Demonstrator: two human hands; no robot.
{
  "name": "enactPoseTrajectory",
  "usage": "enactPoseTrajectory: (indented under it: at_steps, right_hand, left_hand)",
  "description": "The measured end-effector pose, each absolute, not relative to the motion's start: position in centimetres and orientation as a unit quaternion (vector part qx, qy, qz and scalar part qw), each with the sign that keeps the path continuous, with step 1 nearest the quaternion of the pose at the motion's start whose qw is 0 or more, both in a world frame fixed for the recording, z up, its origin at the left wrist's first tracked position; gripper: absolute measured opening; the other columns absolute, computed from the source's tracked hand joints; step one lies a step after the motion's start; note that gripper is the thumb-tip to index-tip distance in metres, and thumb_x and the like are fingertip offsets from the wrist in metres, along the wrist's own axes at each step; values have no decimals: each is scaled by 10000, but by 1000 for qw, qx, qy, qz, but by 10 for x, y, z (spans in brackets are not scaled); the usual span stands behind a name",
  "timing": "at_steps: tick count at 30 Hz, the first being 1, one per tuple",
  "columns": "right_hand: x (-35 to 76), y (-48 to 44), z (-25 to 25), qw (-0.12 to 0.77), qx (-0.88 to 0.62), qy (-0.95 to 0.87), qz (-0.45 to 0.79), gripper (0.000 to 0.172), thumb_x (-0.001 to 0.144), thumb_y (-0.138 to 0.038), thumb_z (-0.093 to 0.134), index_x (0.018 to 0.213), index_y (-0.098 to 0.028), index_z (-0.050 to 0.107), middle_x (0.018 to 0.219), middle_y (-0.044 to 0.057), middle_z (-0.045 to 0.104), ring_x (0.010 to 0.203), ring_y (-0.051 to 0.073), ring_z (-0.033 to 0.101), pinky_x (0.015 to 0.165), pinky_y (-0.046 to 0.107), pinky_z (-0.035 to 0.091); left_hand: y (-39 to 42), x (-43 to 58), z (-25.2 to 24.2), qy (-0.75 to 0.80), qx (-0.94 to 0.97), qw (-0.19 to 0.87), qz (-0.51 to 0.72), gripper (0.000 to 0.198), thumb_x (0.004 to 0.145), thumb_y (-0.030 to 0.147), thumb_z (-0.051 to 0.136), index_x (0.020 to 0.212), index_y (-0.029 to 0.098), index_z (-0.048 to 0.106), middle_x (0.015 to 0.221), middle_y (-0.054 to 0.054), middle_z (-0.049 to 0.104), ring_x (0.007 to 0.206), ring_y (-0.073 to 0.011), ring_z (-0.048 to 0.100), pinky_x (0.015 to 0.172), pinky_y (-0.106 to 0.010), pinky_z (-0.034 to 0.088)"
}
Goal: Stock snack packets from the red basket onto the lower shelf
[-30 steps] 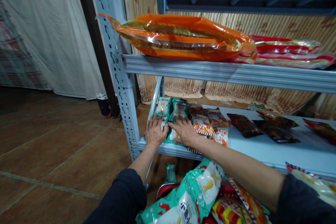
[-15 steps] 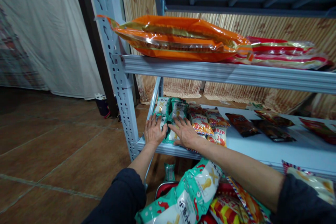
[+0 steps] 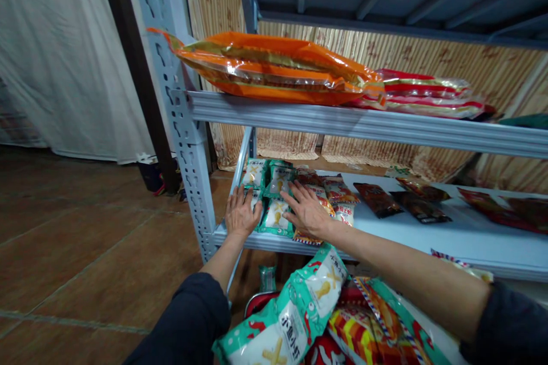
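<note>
Currently both hands are at the front of the lower shelf of a grey metal rack, and neither hand seems to have a grip on anything. The left hand is open, with the palm down and the fingers spread, and it lies on the left side of a group of teal-and-white snack packets. The right hand is also open, with the fingers spread wide, just beside those packets. It is over the front of some red-and-white snack packets, but I cannot tell if it really touches them.

Farther right on the same shelf lie dark brown packets, flat and apart from the others. On the upper shelf rest a big orange bag and a red striped bag, which touch each other at their ends.

Below the shelf, close to the person's body, a large teal snack bag leans beside a colourful striped bag, and both are on a red container. A small green packet is behind them, under the shelf. Both arms come from dark sleeves, and a brown tiled floor spreads on the left.
</note>
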State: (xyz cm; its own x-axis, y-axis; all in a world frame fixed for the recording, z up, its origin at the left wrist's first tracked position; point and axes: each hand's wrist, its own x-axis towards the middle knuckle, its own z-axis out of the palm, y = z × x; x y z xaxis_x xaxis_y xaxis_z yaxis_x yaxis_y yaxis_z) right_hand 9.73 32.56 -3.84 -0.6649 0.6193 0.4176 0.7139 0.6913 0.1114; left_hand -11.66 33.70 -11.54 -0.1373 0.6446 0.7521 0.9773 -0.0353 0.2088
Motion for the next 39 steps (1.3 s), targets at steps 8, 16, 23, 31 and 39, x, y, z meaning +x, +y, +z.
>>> enactPoseTrajectory:
  at_steps: [8, 16, 23, 31, 39]
  right_hand:
    - [158, 325, -26, 158, -469, -860, -123, 487, 868, -402, 416, 1313, -206, 397, 1462, 141, 224, 1325, 291, 217, 1004, 485, 273]
    - [210, 298, -29, 128, -471, -868, -94, 536, 827, -335, 507, 1328, -183, 393, 1408, 195, 315, 1311, 334, 263, 985, 522, 313]
    - [243, 252, -13, 135, -432, -885, -111, 504, 817, -298, 538, 1298, -189, 436, 1426, 180, 303, 1328, 319, 245, 1008, 511, 319]
    - [270, 216, -2, 115, -457, -880, -55, 518, 780, -248, 582, 1278, -174, 463, 1419, 197, 308, 1318, 330, 268, 1005, 523, 327]
    - [288, 181, 15, 124, -466, -875, -34, 441, 789, -277, 562, 1206, -140, 536, 1399, 194, 346, 1293, 319, 327, 1017, 475, 343]
  left_hand:
    - [334, -117, -114, -656, -609, 233, -380, 496, 837, 393, 389, 1261, 159, 492, 1388, -108, 406, 1330, -270, 261, 1073, -447, 215]
    - [329, -117, -109, -630, -624, 222, -406, 488, 827, 377, 400, 1263, 177, 489, 1395, -107, 396, 1345, -273, 223, 1066, -495, 206]
    - [324, -116, -100, -595, -665, 206, -402, 480, 821, 361, 395, 1244, 168, 515, 1393, -102, 400, 1343, -253, 232, 1095, -461, 166]
    - [286, -117, -68, -525, -727, 196, -397, 417, 823, 253, 382, 1197, 162, 543, 1345, -85, 466, 1283, -213, 361, 1063, -400, 299]
    - [189, -66, -38, -509, -808, -26, -296, 365, 845, 304, 356, 1071, 196, 622, 1126, -39, 639, 1065, -177, 572, 958, -332, 432]
